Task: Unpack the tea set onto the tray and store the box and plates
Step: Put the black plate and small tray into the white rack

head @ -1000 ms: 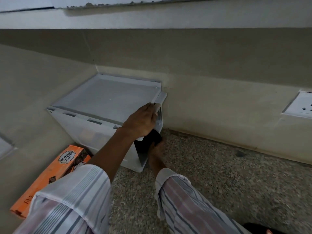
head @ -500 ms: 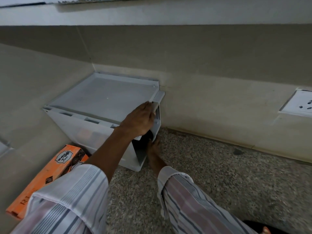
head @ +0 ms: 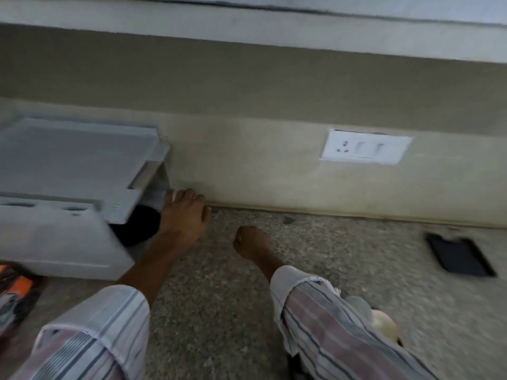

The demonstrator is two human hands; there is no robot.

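While neither hand grips anything — left hand (head: 184, 215) spread at the storage box's (head: 63, 215) open end door, right hand (head: 251, 241) loosely curled above the floor (head: 219, 270) — storing looks near finished. Dark item (head: 137, 226) sits inside; unidentifiable. Tray and tea set out of view; orange carton (head: 16, 292) cut off at the left edge.

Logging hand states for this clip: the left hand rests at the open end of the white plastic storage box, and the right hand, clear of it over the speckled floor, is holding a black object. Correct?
Not quite. The head view shows the right hand curled into a loose fist and holding nothing. The rest stands: the left hand is at the open end of the white plastic storage box.
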